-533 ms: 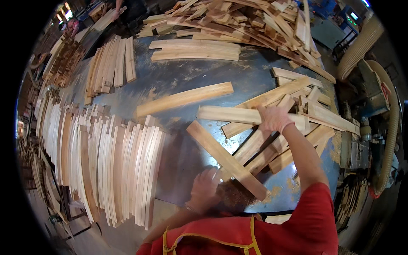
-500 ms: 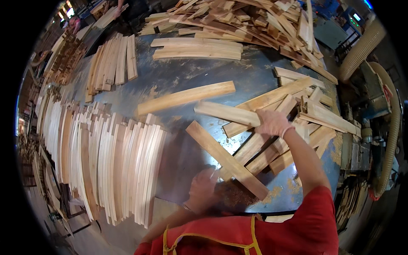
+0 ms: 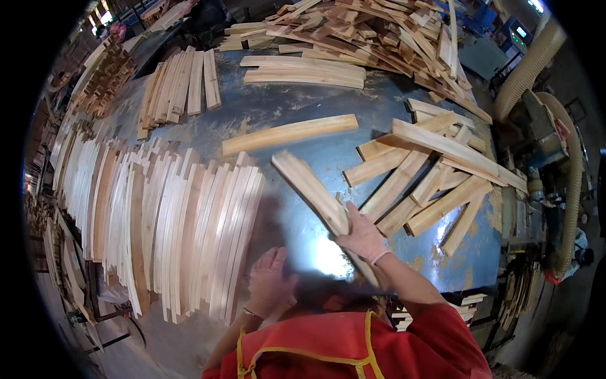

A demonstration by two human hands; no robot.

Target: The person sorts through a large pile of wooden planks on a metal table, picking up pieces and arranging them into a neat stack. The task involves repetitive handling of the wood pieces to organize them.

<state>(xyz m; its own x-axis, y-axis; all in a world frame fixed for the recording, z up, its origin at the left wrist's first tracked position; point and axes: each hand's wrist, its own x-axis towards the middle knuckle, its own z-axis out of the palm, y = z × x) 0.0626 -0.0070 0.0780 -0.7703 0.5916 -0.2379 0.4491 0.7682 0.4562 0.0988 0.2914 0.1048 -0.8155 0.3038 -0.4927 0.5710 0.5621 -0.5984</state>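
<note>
My right hand (image 3: 363, 237) is closed around a pale wooden board (image 3: 310, 189), which slants from the middle of the table down toward my body. A second board may lie against its underside; I cannot tell. My left hand (image 3: 270, 284) holds nothing, its fingers stretched out. It is at the near edge of the table, beside a long row of wooden strips (image 3: 211, 234) packed side by side. To the right of my right hand lies a loose heap of crossed boards (image 3: 435, 170). A single board (image 3: 290, 134) rests alone on the metal tabletop (image 3: 278, 114).
A big pile of wood pieces (image 3: 379, 38) covers the far side. Two boards (image 3: 303, 71) and a small group of strips (image 3: 180, 88) lie nearer. Beyond the right edge stand a ribbed hose (image 3: 527, 69) and machinery; stacked wood (image 3: 104, 76) is at the far left.
My right hand has moved from the heap toward me and now grips the slanting board, whose far end shifted. My left hand has drawn slightly left, nearer the row of strips.
</note>
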